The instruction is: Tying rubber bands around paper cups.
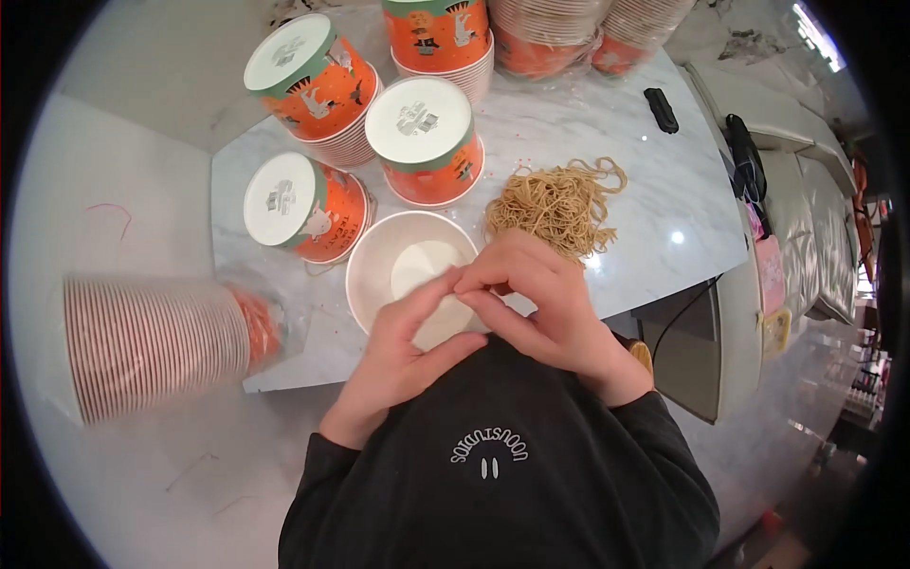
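A: How far has the work been taken?

B: Partway, it is judged. One white-lined paper bucket (370, 270) is stood mouth up near the close edge of the table (664, 209), beneath both hands; no finished attachment can be seen on it.

A: How is the grip set?

B: At the right hand (545, 303), thumb and forefinger tips are pressed together by the bucket's rim; whether a strand is pinched there cannot be told. At the left hand (403, 356), the thumb is held away from the forefinger, but the other fingers are hidden, so whether the bucket is gripped cannot be told.

A: What may be counted as done?

B: Perhaps the orange buckets (431, 175) set bottom up beyond, some nested in stacks, though no proof is given.

A: And what is left?

B: Tan cord (555, 204) is heaped loose to the right, apparently unused. More buckets are kept in clear wrapping: wrapped stacks (545, 28) behind and a sideways stack (156, 346) at left.
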Demonstrator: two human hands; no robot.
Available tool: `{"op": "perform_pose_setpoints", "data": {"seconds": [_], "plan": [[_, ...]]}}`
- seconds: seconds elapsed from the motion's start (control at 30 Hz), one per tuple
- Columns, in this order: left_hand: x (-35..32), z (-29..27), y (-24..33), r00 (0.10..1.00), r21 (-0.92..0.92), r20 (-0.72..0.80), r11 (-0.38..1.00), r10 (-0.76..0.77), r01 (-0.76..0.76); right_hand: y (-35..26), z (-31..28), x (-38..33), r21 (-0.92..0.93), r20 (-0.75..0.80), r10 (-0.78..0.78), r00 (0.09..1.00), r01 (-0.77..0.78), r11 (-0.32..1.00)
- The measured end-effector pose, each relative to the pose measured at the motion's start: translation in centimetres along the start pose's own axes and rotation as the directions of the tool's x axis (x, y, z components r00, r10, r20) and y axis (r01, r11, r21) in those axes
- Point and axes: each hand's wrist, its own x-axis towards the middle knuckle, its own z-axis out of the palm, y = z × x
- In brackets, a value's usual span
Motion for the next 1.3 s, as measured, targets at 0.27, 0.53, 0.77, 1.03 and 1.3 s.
{"op": "perform_pose_setpoints", "data": {"seconds": [0.27, 0.53, 0.77, 1.03, 1.3], "plan": [[-0.2, -1.3, -1.6, 0.964, -0.201, 0.11, 0.945, -0.24, 0.258, 1.2, -1.7, -1.2, -0.017, -0.245, 0.218, 0.945, -0.229, 0.973], [-1.0, -1.4, -2.0, 0.952, -0.124, 0.109, 0.946, -0.286, 0.298, 1.2, -1.1, -1.5, -0.158, 0.129, 0.092, 0.987, -0.071, 0.985], [-0.6, -2.1, -2.2, 0.933, -0.027, 0.061, 0.934, -0.355, 0.357, 1.4, 2.8, -3.3, 0.162, 0.203, 0.353, 0.913, -0.387, 0.908], [-0.6, -2.2, -1.7, 0.954, 0.076, 0.179, 0.97, -0.241, 0.231, 1.4, 1.9, -3.5, 0.176, 0.078, 0.336, 0.939, -0.345, 0.922], [-1.7, -2.2, -3.6, 0.946, 0.348, 0.194, 0.92, -0.26, 0.182, 1.2, -0.6, -3.6, 0.077, -0.262, 0.248, 0.933, -0.237, 0.969]]}}
